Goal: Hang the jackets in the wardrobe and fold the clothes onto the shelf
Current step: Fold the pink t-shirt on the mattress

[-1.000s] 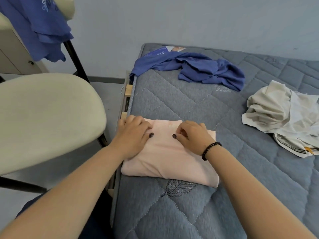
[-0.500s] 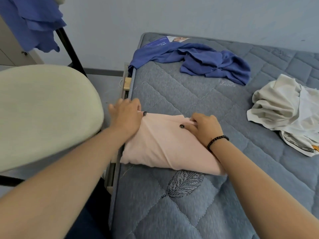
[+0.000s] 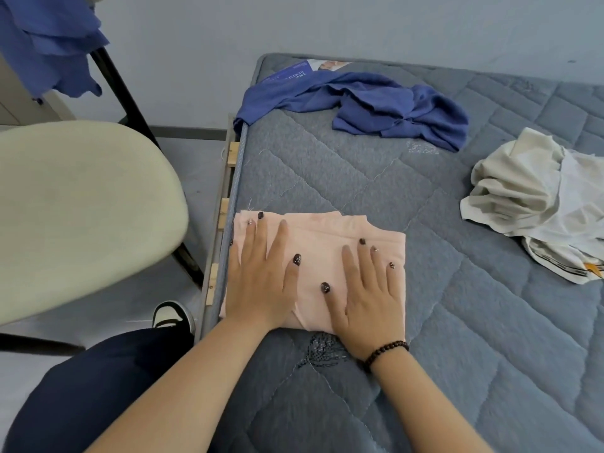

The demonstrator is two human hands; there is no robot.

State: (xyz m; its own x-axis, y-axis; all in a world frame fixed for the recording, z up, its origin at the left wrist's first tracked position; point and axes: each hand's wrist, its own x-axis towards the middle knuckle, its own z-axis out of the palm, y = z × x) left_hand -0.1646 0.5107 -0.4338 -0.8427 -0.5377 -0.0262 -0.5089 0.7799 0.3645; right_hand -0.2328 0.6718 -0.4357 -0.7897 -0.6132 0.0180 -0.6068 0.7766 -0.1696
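Hands: both the left hand and the right hand were laid flat, fingers straight and spread, pressed palm-down on the folded pale pink garment; nothing was gripped.
Pink garment: was placed as a folded rectangle at the left edge of the quilted grey-blue mattress, close to the person.
Other clothes: a crumpled blue garment was seen at the far end of the mattress; a crumpled cream and white garment was seen at the right.
Chair: a cream padded chair seat was positioned just beside the bed on the left, with blue cloth draped above it.
Wrist: a dark beaded bracelet was worn on the right wrist.
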